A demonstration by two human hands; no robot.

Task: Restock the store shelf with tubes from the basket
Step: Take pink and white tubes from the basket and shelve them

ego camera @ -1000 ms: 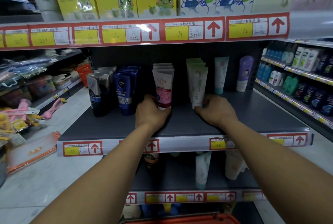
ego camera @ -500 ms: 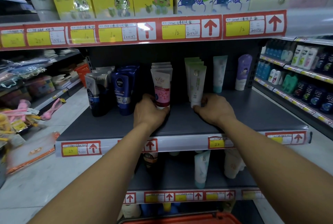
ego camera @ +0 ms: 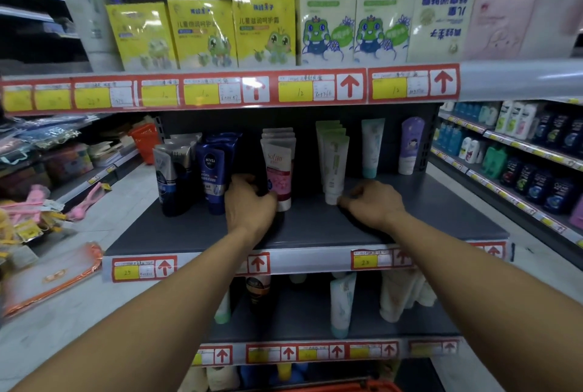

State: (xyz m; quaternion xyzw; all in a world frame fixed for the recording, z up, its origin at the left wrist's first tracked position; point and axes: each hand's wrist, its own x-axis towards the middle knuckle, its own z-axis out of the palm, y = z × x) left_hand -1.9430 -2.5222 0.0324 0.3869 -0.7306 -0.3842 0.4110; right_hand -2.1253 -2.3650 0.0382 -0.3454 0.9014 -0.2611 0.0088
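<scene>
L hand (ego camera: 249, 205) touches pink tube (ego camera: 279, 170) (shelf (ego camera: 441, 218) rt side open).

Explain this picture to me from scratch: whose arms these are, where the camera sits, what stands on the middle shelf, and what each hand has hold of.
There is no machine here. A person wears a wide-angle camera on the head, so the view looks forward and down along their own two bare arms.

They face a store shelf, dark grey, with red and yellow price tags along its front edge. Rows of tubes stand upright on it: silver-black ones, blue Nivea tubes, pink tubes, pale green tubes, one teal tube and a purple one.

The left hand is at the base of the front pink tube, fingers closed around it. The right hand touches the cap of the front green tube with its fingertips; whether it grips is unclear.

An orange basket rim shows at the bottom.
</scene>
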